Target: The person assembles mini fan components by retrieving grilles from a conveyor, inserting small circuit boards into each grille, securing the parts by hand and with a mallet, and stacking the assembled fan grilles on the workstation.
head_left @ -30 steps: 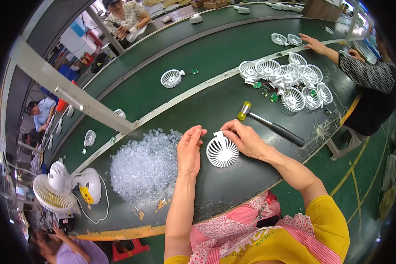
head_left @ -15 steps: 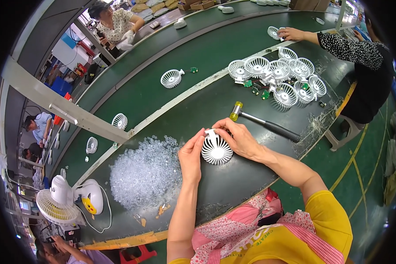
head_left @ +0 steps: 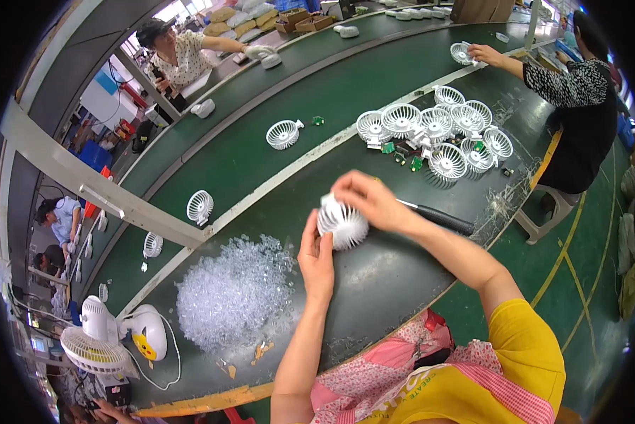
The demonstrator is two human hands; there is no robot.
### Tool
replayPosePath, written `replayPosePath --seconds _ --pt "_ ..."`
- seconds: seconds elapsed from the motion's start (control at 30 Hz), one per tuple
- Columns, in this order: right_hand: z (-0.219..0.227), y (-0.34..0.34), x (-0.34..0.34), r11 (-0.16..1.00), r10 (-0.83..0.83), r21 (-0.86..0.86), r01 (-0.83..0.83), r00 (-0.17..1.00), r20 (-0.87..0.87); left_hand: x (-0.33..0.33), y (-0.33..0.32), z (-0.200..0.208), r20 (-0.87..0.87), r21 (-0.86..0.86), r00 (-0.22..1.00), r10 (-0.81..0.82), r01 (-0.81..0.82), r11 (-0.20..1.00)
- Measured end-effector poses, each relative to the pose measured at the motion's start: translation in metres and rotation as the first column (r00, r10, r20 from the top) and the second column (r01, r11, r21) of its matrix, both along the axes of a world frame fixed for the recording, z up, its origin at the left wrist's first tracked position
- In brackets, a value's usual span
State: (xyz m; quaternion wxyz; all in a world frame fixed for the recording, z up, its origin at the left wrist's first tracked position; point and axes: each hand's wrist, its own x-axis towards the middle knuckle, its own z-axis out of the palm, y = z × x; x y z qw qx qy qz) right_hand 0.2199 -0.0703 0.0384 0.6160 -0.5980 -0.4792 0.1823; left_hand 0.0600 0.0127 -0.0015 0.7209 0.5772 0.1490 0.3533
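A white fan cage (head_left: pixel 343 227) with curved ribs is tilted up between my two hands above the dark worktable. My left hand (head_left: pixel 317 258) grips its left side, the thumb along the lower ribs. Bent over the short neck at the cage's top, the fingers of my right hand (head_left: pixel 370 203) pinch it; what lies under the fingertips is hidden. Behind my right wrist lies a hammer (head_left: pixel 441 218) with a black handle, its head mostly covered by my hand. To the left of my left hand spreads a heap of small clear plastic pieces (head_left: pixel 233 293).
Several white fan cages (head_left: pixel 448 161) with green circuit boards are piled at the far right. More cages, like this one (head_left: pixel 283 134), lie on the green conveyor (head_left: pixel 254 177). A white desk fan (head_left: pixel 98 346) stands left. Co-workers sit across the belt and at right.
The fan cage has tilted and turned in my hands. My left hand has shifted lower along its side. Across the belt, a co-worker's gloved hand has reached out to a white part.
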Motion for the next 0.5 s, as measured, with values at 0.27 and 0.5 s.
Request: replayPosePath --seconds 0.27,0.5 --pt "0.008 0.103 0.120 0.818 -0.535 0.293 0.496 0.467 0.704 0.000 -0.002 -0.006 -0.223 0.432 0.941 0.253 -0.137 0.891" --pt "-0.055 0.189 0.135 0.790 -0.048 -0.175 0.588 0.343 0.938 0.001 -0.008 -0.001 -0.209 0.401 0.951 0.227 -0.129 0.907"
